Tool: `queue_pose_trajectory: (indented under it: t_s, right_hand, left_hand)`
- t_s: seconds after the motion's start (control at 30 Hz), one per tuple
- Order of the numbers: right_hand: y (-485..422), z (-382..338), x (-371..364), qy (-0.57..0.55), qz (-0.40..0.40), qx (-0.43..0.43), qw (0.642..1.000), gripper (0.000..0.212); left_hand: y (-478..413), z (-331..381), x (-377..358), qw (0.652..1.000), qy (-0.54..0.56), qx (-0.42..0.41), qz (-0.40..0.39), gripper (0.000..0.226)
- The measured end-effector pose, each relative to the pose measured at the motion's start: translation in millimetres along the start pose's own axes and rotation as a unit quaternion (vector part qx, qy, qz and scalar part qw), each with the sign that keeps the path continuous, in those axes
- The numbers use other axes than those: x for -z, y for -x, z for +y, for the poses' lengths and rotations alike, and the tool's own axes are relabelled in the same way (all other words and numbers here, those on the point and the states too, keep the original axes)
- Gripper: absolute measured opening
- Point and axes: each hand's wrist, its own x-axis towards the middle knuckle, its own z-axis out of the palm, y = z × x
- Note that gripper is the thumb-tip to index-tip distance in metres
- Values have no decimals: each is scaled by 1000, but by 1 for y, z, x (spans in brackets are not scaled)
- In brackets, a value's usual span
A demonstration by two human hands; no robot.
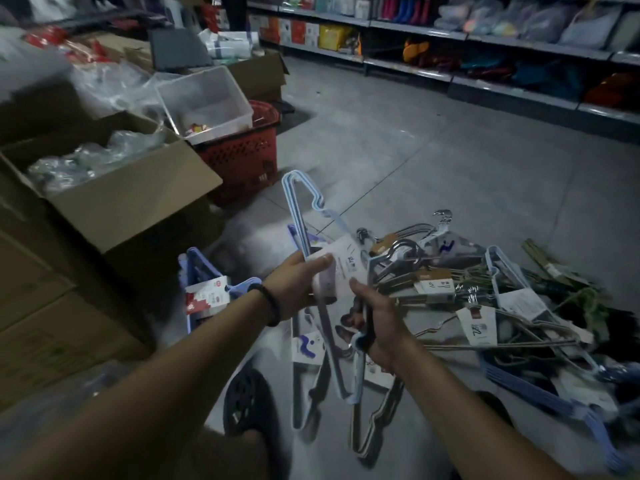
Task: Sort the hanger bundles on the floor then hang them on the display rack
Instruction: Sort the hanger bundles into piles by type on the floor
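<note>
I hold a bundle of light blue hangers (304, 209) with a white paper label above the floor, hook pointing up and away. My left hand (298, 285) grips it at the label. My right hand (377, 320) grips the lower part of the bundle, where a dark strip runs through the fist. A tangled pile of hanger bundles (485, 292), metal, blue and green, lies on the grey floor to the right. More bundles (311, 358) lie on the floor under my hands. No display rack is recognisable in the head view.
An open cardboard box (114, 202) with plastic bags stands at left, a red basket (242, 157) carrying a clear tub (204, 98) behind it. A blue hanger bundle (207, 292) lies by the box. Store shelves (485, 64) line the far right. A dark shoe (247, 403) is below.
</note>
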Motion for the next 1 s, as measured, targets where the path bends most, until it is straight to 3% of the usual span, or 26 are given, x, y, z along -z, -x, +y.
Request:
queue_pose_trajectory:
  t_s: [0.13, 0.3, 0.4, 0.47, 0.57, 0.67, 0.73, 0.8, 0.87, 0.93, 1.0]
  right_hand:
    - [-5, 16, 1, 82, -3, -50, 995, 60]
    - [-28, -4, 35, -24, 52, -34, 998, 70]
    - [-41, -13, 42, 67, 28, -94, 993, 80]
    - [-48, -14, 41, 87, 39, -145, 985, 81]
    - [-53, -10, 39, -39, 12, -203, 978, 81]
    - [-56, -3, 36, -82, 36, -200, 976, 65]
    - [-60, 5, 37, -64, 66, -184, 979, 54]
    - [-66, 15, 40, -50, 85, -173, 980, 59]
    - [-68, 26, 41, -54, 94, -159, 981, 47]
    - [-65, 33, 37, -49, 101, -126, 986, 20]
    - [-68, 42, 36, -58, 116, -87, 988, 8]
  left_hand:
    - [2, -17, 24, 999, -8, 11, 38, 35]
    - [5, -21, 49, 995, -71, 41, 60, 39]
    - [4, -22, 55, 995, -78, 47, 31, 36]
    - [4, -25, 51, 998, -64, 16, 19, 30]
    - [3, -35, 48, 992, -108, -72, 1, 31]
    - [7, -44, 44, 966, -230, -115, -31, 32]
    - [11, -42, 39, 958, -260, -93, -72, 43]
    - [12, -37, 39, 979, -171, -80, -73, 70]
    - [9, -33, 47, 999, 22, -25, -37, 89]
    - [4, -34, 54, 991, 118, 51, 24, 67]
    - [3, -45, 56, 989, 59, 128, 53, 40]
